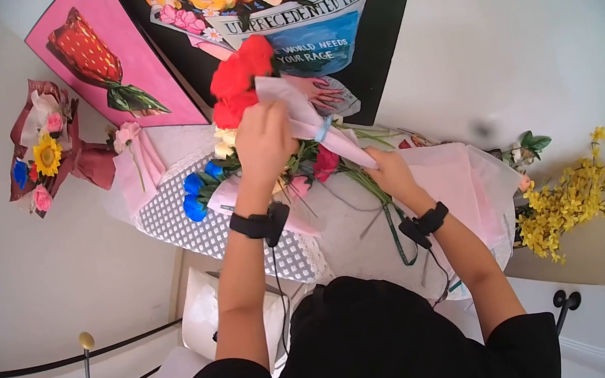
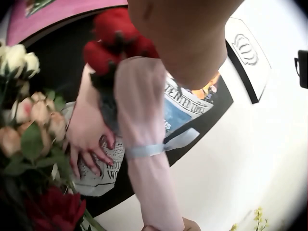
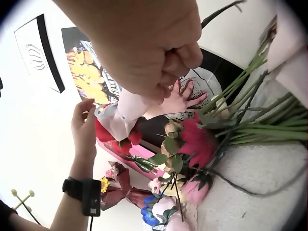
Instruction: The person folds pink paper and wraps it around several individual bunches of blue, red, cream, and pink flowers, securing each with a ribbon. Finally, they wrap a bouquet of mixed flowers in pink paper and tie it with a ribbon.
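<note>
A slim bouquet of red roses (image 1: 242, 74) is wrapped in pale pink paper (image 1: 296, 109) and tied with a light blue ribbon (image 1: 324, 129). My right hand (image 1: 395, 175) grips the narrow lower end of the wrap, its curled fingers plain in the right wrist view. Up by the blooms is my left hand (image 1: 268, 142), fingers bent, overlapping the wrap's upper edge in the head view. In the right wrist view the left hand's (image 3: 84, 122) fingertips lie close to the wrap; I cannot tell whether they pinch it.
Below the bouquet lie loose flowers: blue roses (image 1: 194, 196), a dark pink bloom (image 3: 197, 142) and green stems (image 3: 269, 132). Pink paper sheets (image 1: 452, 187) cover the table's right side. Painted canvases (image 1: 106, 62) stand behind. Yellow blossoms (image 1: 579, 197) stand at right, a maroon-wrapped bouquet (image 1: 92, 165) at left.
</note>
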`<act>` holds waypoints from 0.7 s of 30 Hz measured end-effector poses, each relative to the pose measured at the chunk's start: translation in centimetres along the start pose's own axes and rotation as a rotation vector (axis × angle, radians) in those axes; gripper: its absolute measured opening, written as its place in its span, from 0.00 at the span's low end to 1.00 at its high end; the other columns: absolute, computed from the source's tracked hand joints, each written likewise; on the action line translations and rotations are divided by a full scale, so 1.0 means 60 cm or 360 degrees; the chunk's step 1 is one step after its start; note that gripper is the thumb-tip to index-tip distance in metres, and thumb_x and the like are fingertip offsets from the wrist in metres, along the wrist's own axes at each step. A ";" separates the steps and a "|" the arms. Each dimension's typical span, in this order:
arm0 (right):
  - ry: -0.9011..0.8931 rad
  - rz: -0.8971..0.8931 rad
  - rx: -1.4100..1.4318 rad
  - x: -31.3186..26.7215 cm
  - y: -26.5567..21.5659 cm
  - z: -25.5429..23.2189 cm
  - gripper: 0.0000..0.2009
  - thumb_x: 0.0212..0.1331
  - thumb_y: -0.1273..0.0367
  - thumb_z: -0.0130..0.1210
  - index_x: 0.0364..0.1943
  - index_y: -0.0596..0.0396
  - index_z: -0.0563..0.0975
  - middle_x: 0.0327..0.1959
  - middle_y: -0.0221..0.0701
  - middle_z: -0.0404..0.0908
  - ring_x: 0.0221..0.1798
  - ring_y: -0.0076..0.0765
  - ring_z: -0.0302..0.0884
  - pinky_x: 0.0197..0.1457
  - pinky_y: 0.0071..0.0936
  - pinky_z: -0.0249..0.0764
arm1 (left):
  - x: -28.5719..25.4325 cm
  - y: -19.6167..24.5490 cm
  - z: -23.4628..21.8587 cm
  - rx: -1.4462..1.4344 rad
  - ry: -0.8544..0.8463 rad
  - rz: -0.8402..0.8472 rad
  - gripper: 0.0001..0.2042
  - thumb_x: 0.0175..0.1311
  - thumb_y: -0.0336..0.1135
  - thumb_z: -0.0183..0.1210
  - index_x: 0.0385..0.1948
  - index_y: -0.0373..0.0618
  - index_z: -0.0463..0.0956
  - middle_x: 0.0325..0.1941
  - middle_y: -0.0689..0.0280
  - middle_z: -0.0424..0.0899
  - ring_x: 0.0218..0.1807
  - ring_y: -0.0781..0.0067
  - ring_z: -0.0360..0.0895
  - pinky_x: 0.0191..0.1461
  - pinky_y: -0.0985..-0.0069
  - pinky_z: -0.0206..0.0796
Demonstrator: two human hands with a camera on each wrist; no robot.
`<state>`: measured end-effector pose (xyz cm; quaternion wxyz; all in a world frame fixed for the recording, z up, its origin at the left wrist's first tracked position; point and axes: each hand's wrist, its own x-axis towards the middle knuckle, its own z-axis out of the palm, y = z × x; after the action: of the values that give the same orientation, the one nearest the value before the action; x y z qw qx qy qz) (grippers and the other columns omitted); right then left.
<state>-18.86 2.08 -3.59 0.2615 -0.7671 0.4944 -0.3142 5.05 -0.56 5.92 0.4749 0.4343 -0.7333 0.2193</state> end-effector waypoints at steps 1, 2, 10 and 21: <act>-0.0004 -0.0001 -0.0001 0.000 -0.001 -0.004 0.11 0.47 0.73 0.56 0.37 0.56 0.73 0.27 0.46 0.76 0.32 0.54 0.75 0.32 0.36 0.70 | 0.016 0.011 -0.015 0.0043 -0.0341 -0.0020 0.08 0.49 0.28 0.55 0.32 0.44 0.76 0.38 0.62 0.75 0.41 0.62 0.73 0.45 0.68 0.65; -0.0006 -0.0018 -0.0034 -0.001 -0.003 -0.007 0.11 0.46 0.73 0.56 0.36 0.56 0.73 0.27 0.46 0.76 0.32 0.54 0.75 0.32 0.37 0.69 | 0.031 0.010 -0.020 0.0044 -0.0342 -0.0024 0.08 0.49 0.28 0.55 0.32 0.44 0.76 0.38 0.62 0.75 0.41 0.62 0.73 0.45 0.68 0.65; -0.0009 -0.0232 -0.0110 -0.013 0.000 -0.019 0.07 0.47 0.71 0.54 0.31 0.53 0.73 0.24 0.43 0.75 0.28 0.55 0.73 0.29 0.43 0.67 | 0.062 -0.069 -0.026 0.0155 -0.1532 -0.0128 0.14 0.51 0.46 0.56 0.27 0.44 0.78 0.32 0.62 0.78 0.46 0.61 0.72 0.63 0.52 0.45; -0.0137 -0.0071 -0.0016 -0.025 -0.015 -0.023 0.09 0.56 0.62 0.51 0.31 0.54 0.71 0.17 0.42 0.72 0.21 0.50 0.72 0.23 0.39 0.64 | 0.038 -0.102 -0.008 -0.0515 -0.1177 -0.0759 0.15 0.52 0.41 0.61 0.22 0.35 0.75 0.17 0.57 0.73 0.20 0.67 0.70 0.24 0.73 0.61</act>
<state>-19.84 3.70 -2.34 0.2717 -0.7920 0.4671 -0.2842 10.07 -4.43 7.62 0.2804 0.5600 -0.7579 -0.1826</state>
